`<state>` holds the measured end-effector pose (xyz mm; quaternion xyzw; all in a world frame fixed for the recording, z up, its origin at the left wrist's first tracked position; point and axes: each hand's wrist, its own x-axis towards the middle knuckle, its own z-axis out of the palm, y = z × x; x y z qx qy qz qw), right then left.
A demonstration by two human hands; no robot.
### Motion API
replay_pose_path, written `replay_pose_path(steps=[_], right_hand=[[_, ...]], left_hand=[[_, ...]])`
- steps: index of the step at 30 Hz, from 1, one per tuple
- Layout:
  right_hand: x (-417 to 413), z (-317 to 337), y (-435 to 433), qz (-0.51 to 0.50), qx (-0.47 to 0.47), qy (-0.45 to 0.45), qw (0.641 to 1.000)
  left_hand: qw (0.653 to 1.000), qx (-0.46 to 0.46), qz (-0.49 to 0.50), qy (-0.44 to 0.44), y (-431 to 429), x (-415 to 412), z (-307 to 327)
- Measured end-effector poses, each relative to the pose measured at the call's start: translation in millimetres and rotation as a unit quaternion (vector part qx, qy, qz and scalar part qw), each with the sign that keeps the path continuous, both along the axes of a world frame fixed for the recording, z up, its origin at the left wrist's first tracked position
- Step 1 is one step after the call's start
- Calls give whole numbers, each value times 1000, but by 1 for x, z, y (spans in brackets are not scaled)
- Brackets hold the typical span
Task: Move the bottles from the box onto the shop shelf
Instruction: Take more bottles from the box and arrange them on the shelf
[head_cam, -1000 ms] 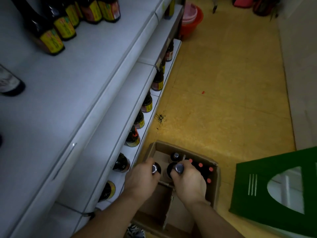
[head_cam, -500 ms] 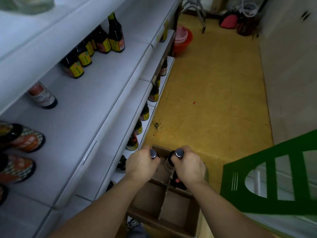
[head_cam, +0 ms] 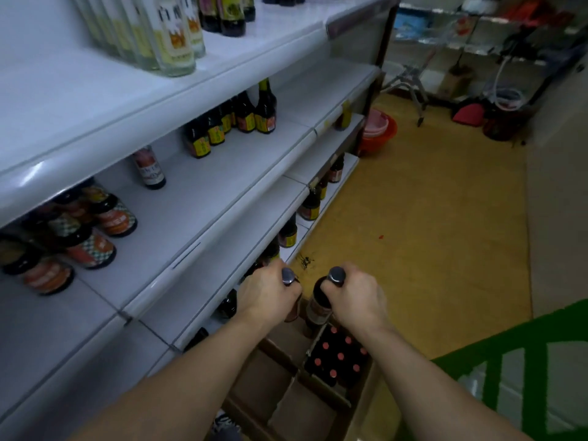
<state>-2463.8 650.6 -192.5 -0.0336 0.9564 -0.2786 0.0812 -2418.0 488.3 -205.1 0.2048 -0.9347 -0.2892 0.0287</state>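
Two bottles lifted out of the box, shelf next

Since a second ago both hands have risen. The left hand [head_cam: 267, 297] is curled tight round the neck of the left bottle [head_cam: 288, 276], the right hand [head_cam: 356, 300] round the neck of the right bottle [head_cam: 319, 308]. Both bottles now hang just above the cardboard box [head_cam: 286, 409] instead of standing in it. Red-capped bottles [head_cam: 337, 356] remain in its right compartment. The white shelf [head_cam: 191, 214] on the left has bare room, so the pick looks done and placing comes next
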Motion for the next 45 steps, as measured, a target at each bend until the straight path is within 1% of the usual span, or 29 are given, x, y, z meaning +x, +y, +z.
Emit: replay_pose_path(steps=[5,12,18,22,30,38,45], right_hand=[[12,26,29,67,-10,28,997],[35,65,43,137,-50,39,988],[61,101,31,195,-96,61,974],[82,126,15,237,-96,80,963],[127,159,-26,264,-108,107,952],[170,184,-62,289,-102,122,944],[202,207,-92,312,-120,121,935]], left_hand=[[998,-1,61,28,24,32,27],[995,22,84,40,25,75,69],[996,18,75,42,8,115,109],[994,20,82,63,-5,142,133],[991,-2,113,69,-40,195,165],[985,-3,140,106,-70,239,188],[976,5,155,151,-96,275,211]])
